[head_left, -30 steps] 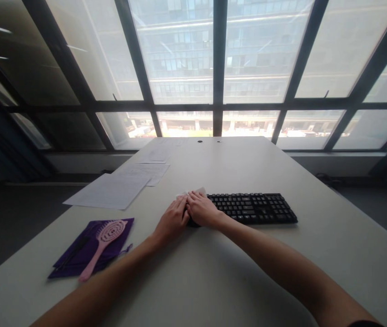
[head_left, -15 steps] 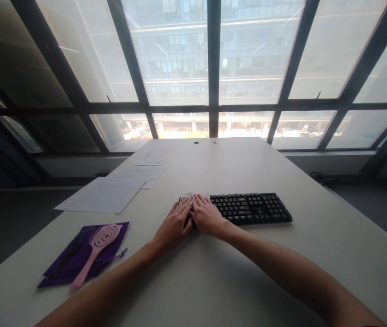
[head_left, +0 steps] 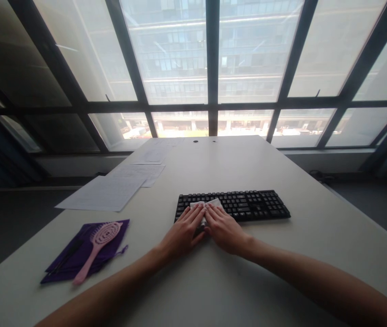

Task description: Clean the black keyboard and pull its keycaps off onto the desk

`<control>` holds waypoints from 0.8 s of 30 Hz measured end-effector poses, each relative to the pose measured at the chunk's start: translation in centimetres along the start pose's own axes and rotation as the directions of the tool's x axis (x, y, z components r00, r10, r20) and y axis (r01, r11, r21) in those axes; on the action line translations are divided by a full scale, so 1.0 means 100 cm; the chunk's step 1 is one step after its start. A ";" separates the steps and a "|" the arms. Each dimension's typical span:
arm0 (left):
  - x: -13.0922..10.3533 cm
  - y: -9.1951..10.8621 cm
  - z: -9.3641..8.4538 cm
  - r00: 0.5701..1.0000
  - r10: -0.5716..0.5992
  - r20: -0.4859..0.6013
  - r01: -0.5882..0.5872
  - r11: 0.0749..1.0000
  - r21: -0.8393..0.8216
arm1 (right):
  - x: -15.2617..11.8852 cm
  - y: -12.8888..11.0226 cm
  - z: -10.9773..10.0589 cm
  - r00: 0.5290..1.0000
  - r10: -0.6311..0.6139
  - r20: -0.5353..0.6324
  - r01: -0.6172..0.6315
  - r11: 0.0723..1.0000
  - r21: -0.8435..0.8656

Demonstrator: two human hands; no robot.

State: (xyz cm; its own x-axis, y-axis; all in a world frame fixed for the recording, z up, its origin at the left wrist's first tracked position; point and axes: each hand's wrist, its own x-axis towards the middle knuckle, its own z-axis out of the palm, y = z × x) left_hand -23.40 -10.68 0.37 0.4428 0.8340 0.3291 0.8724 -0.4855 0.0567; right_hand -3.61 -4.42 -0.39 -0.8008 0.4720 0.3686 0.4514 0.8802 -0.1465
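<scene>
A black keyboard [head_left: 248, 205] lies on the white table in front of me. Folded under my fingertips is a white tissue [head_left: 215, 202], resting on the left part of the keys. My left hand [head_left: 184, 229] presses on the tissue's left side with its fingers together. From the right, my right hand [head_left: 225, 227] holds the tissue's other side down, closed on it. The two hands nearly meet at their thumbs and fingertips. Keys beneath the tissue and hands are hidden.
At the left, a pink hairbrush [head_left: 106, 232] and a thin dark item lie on a purple pouch [head_left: 87, 268]. Several paper sheets [head_left: 101, 193] are spread along the table's left edge. Beyond the table [head_left: 220, 168] stand tall windows. A small dark mark is near the right edge.
Both hands have moved right and toward me with the tissue, from the keyboard's upper left corner to its lower front keys. The left end of the keyboard is now uncovered.
</scene>
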 end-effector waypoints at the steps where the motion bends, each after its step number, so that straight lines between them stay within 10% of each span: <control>1: 0.000 -0.002 0.001 1.000 -0.003 -0.003 0.003 1.000 0.008 | -0.002 0.005 -0.001 1.000 0.019 0.001 -0.019 1.000 -0.014; 10: 0.001 -0.012 0.010 1.000 -0.008 -0.026 0.009 0.999 0.046 | 0.006 0.037 0.000 0.929 0.361 -0.076 -0.366 0.929 -0.061; 17: 0.001 -0.015 0.012 1.000 -0.027 -0.014 0.028 0.999 0.040 | 0.036 0.009 0.011 0.981 0.185 -0.051 -0.185 0.983 0.003; 24: 0.005 -0.016 0.012 0.999 -0.026 -0.034 0.027 0.998 0.052 | 0.005 0.051 -0.007 0.960 0.274 -0.049 -0.277 0.958 -0.068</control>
State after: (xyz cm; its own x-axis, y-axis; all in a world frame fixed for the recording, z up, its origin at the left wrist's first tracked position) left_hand -24.27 -9.16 -0.71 0.4130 0.8368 0.3594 0.8937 -0.4483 0.0167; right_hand -1.44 0.27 -0.27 -0.6261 0.6922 0.3589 0.6810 0.7096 -0.1806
